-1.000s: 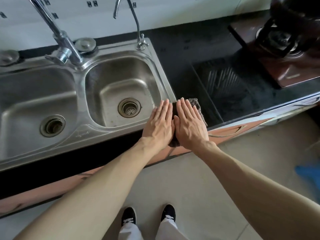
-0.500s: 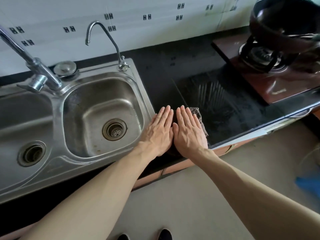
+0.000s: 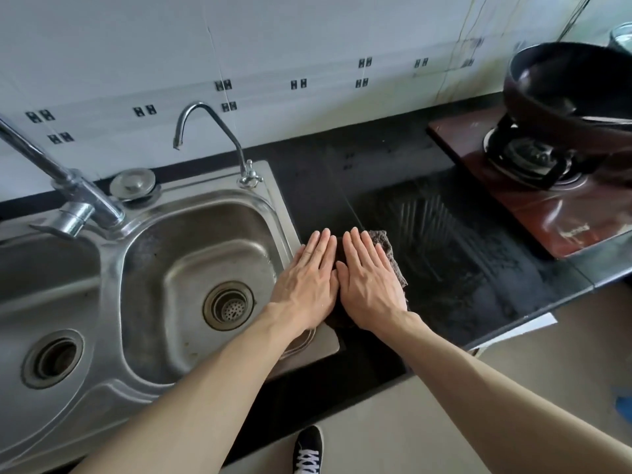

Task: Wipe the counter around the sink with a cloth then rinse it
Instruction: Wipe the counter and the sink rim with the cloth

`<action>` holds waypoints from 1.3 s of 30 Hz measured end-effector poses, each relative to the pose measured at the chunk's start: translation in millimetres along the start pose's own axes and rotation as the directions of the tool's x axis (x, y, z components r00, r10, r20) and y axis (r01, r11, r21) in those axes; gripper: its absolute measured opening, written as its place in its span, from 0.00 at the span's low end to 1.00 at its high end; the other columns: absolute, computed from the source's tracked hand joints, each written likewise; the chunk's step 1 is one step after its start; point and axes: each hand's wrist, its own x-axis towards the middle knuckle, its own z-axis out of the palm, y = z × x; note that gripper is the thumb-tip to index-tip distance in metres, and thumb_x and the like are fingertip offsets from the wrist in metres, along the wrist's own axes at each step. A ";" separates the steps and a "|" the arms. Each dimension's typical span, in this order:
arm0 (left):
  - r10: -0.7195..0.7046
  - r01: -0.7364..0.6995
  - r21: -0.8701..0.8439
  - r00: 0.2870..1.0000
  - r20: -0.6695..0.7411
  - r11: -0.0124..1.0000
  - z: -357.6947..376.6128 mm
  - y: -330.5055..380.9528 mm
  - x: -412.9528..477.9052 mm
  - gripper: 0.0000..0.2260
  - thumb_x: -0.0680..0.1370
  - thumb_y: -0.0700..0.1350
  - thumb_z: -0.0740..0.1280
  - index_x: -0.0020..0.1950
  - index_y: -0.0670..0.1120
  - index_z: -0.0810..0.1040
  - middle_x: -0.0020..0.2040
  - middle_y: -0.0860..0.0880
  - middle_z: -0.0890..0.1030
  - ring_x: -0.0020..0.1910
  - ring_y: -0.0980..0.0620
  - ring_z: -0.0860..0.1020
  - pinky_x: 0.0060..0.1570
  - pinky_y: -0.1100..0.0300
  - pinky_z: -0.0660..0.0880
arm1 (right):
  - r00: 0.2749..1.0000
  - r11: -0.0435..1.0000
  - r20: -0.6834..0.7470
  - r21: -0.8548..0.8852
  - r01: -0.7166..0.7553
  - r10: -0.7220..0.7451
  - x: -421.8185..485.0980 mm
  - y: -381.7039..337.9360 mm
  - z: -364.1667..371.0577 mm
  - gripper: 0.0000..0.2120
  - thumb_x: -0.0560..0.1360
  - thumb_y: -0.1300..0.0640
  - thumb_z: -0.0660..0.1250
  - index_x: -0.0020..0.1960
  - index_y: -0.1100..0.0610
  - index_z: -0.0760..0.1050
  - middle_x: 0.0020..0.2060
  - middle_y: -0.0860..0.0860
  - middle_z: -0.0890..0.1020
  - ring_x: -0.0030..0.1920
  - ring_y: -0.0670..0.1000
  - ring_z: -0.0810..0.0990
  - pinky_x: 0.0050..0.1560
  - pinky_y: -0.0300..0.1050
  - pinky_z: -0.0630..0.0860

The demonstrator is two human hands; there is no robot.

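both hands lie flat, fingers straight, pressing a dark grey-brown woven cloth [image 3: 388,248]. left hand [image 3: 307,285] overlaps the right rim of the stainless steel double sink [image 3: 280,213]; right hand [image 3: 371,285] is on the black stone counter [image 3: 444,254] beside that rim.

The one wide-angle view sits at the person's head, above the front edge of the glossy black counter [image 3: 325,186], and faces forward and steeply down at close range. The left hand [image 3: 304,285] and right hand [image 3: 369,282] lie near mid-frame. The double-bowl stainless steel sink [image 3: 109,285] fills 9 o'clock, the white tiled wall [image 3: 273,35] 12 o'clock, the dark round wok [image 3: 564,87] 2 o'clock, and the beige floor [image 3: 393,422] with a dark lace-up sneaker [image 3: 307,451] 6 o'clock.
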 end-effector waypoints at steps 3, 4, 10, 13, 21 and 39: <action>0.004 -0.004 -0.004 1.000 -0.004 1.000 -2.2 -13.9 23.2 0.26 0.85 0.51 0.42 0.82 0.45 0.40 0.82 0.48 0.38 0.79 0.54 0.36 0.79 0.56 0.40 | 1.000 0.998 -0.015 0.055 -0.012 0.013 24.7 0.2 -0.6 0.35 0.80 0.42 0.33 0.82 0.57 0.47 0.81 0.53 0.49 0.81 0.49 0.42 0.80 0.46 0.41; 0.001 -0.001 -0.004 1.000 -0.007 1.000 -3.2 -18.6 31.1 0.27 0.85 0.51 0.42 0.82 0.45 0.40 0.82 0.48 0.39 0.79 0.54 0.36 0.79 0.56 0.40 | 1.000 0.997 -0.016 0.074 -0.011 0.012 33.9 0.4 -1.5 0.34 0.81 0.42 0.35 0.82 0.57 0.48 0.81 0.53 0.49 0.81 0.49 0.43 0.80 0.46 0.42; -0.055 0.055 -0.004 0.998 -0.021 0.998 -9.9 -51.4 83.2 0.26 0.85 0.52 0.42 0.81 0.44 0.40 0.82 0.48 0.39 0.80 0.53 0.37 0.79 0.56 0.41 | 1.000 0.991 -0.024 0.132 0.012 -0.008 102.5 -0.3 -2.3 0.27 0.85 0.48 0.50 0.81 0.58 0.55 0.81 0.55 0.53 0.81 0.50 0.47 0.80 0.46 0.45; -0.083 0.082 -0.016 0.996 -0.026 0.996 -15.2 -68.6 107.7 0.26 0.86 0.51 0.42 0.81 0.44 0.40 0.82 0.47 0.39 0.80 0.52 0.37 0.79 0.55 0.42 | 0.999 0.994 -0.002 0.097 0.042 -0.042 138.5 -3.2 -1.2 0.27 0.85 0.48 0.48 0.81 0.58 0.55 0.81 0.54 0.53 0.81 0.50 0.47 0.80 0.46 0.44; -0.107 0.104 -0.044 0.991 -0.085 0.994 -33.9 -89.7 159.4 0.26 0.86 0.44 0.46 0.81 0.42 0.39 0.81 0.44 0.39 0.80 0.49 0.38 0.79 0.55 0.42 | 0.992 0.991 0.041 0.069 0.113 -0.116 215.4 2.8 0.5 0.28 0.85 0.45 0.42 0.82 0.56 0.53 0.81 0.54 0.53 0.81 0.51 0.47 0.80 0.52 0.50; -0.137 0.136 0.062 0.990 0.021 0.989 -25.9 -94.4 177.8 0.28 0.85 0.52 0.42 0.81 0.39 0.40 0.81 0.41 0.39 0.80 0.46 0.38 0.79 0.50 0.43 | 0.984 0.987 0.108 -0.060 0.149 -0.142 249.8 13.1 -3.1 0.28 0.85 0.44 0.40 0.82 0.52 0.48 0.82 0.50 0.51 0.81 0.51 0.44 0.80 0.52 0.43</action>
